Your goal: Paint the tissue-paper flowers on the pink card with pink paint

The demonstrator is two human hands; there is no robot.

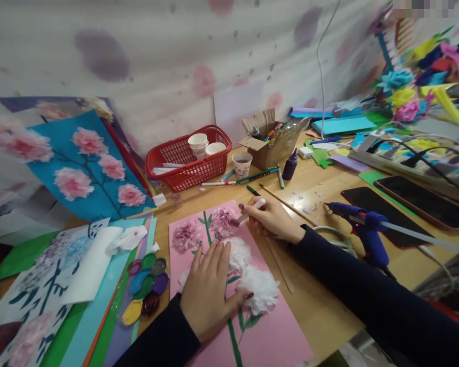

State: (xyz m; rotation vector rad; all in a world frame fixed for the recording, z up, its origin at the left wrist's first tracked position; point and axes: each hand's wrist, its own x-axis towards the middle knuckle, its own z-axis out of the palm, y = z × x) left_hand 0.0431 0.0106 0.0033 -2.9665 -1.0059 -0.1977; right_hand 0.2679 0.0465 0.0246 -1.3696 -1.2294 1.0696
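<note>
My right hand (273, 216) pinches a pale-handled paintbrush (258, 205). Its tip touches or nearly touches a purple-tinted paper flower (225, 222) near the top of a pink sheet (279, 334). Flat across the middle of that sheet lies my left hand (210, 290), fingers spread and its thumb by a white paper flower (258, 290). Another white flower (239, 253) sits between the hands, and one more shows partly beside my left hand. A second purplish flower (187, 236) is at the upper left. Green painted stems (234, 344) and leaves run along the sheet.
Left of the sheet stands a paint palette (149, 283) with several colours. Behind are a red basket (191, 173), a paper cup (241, 165), a cardboard box (270, 148) and a purple bottle (290, 165). A blue glue gun (367, 232) and phones (386, 216) lie right.
</note>
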